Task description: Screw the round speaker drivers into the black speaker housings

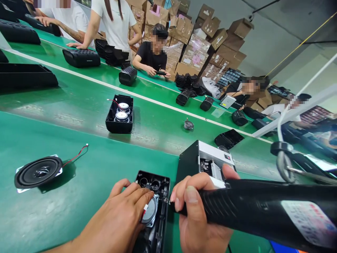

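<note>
My left hand (121,214) lies flat on an open black speaker housing (155,200) at the bottom centre, fingers stretched over a silver speaker driver (150,211) seated inside it. My right hand (200,214) is wrapped round a black electric screwdriver (252,207), whose tip touches the housing's right rim. A loose black speaker cone (38,172) with a red wire lies on the green table to the left.
A grey-black box device (207,161) stands just behind my right hand. Another open housing (120,114) with two drivers and a small loose driver (189,125) sit on the belt (79,105). Other people work along the far side beside stacked cartons (200,38).
</note>
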### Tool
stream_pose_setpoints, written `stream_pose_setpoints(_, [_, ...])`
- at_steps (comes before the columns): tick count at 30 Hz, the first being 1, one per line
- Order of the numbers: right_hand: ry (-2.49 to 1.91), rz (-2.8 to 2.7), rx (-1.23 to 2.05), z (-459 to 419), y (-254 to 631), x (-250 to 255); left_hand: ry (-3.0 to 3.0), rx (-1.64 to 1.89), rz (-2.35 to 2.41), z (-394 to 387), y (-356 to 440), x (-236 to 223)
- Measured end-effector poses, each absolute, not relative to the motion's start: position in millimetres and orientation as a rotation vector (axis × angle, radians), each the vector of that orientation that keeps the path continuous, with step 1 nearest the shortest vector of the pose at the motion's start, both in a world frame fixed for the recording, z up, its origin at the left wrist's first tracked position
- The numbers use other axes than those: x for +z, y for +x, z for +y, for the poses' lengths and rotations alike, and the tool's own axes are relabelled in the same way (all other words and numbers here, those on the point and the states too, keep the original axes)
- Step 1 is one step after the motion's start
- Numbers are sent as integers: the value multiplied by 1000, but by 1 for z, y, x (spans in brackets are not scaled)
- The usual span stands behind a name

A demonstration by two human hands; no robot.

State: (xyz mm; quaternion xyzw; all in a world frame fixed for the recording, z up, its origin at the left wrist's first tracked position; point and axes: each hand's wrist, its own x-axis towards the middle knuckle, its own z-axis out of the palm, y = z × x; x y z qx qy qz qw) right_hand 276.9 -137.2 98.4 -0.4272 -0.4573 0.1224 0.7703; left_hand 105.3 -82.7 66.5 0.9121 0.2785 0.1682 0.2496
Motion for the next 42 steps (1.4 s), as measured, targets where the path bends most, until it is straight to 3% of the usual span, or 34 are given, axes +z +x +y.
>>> stream_pose_setpoints(32, [-1044,-1073,326,-128,275,73,2601,216,888,-92,114,66])
stream_pose_setpoints(42, [-1090,-1102,172,-119,271,78,2582,148,932,-80,120,79])
